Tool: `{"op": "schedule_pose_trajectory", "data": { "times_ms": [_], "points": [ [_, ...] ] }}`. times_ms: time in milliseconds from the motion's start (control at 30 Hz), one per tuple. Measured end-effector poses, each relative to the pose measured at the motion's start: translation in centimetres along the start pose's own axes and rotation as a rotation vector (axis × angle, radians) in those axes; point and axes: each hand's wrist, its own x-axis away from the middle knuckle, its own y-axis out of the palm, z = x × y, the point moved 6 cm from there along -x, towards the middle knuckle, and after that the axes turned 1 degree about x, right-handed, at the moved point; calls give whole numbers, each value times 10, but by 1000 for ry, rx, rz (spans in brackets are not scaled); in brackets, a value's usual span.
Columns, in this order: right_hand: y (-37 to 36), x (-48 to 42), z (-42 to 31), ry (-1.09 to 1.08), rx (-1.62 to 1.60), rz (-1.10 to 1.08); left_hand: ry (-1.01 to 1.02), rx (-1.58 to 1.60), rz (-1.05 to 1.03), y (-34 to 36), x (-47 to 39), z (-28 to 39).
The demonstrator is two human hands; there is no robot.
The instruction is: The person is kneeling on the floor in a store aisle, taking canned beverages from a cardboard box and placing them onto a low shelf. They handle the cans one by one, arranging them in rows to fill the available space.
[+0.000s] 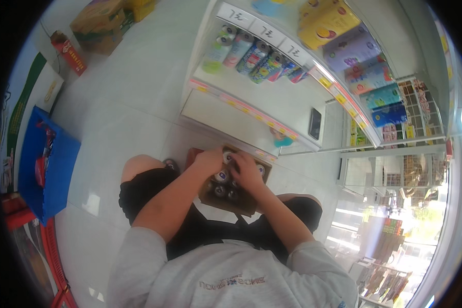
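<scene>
An open cardboard box [226,203] stands on the floor between my knees. Inside it are several drink cans, with one pale can top [221,176] near the middle and another can [261,169] by the right wall. My left hand [211,161] is at the far left corner of the box, its fingertips beside a can [227,156]. From the right, my right hand [248,169] reaches over the box, fingers bent down close to that same can. Whether either hand grips it is hidden by the fingers.
Before me stands a white shelf unit [250,88] with several upright drink cans [254,57] and a dark phone [315,123]. Multipacks [352,50] fill the shelf above. On the left are a blue bin [63,154] and a cardboard carton [98,25].
</scene>
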Motion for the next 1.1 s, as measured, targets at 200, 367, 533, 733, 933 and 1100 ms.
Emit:
{"op": "schedule_pose_trajectory", "data": {
  "times_ms": [200,367,533,733,933,1100],
  "points": [
    [24,4,0,110,97,-91,-10,-21,-25,-7,5,2],
    [32,14,6,119,81,-79,-12,-83,-57,-7,5,4],
    [27,18,7,172,19,-39,-5,-36,-26,-3,1,-5],
    [16,22,3,212,79,-90,-2,-45,-11,0,1,-8],
    [18,25,5,176,158,-161,7,-43,10,-2,1,-6],
    [12,19,1,260,95,-143,9,-86,12,-7,3,-8]
  ]
}}
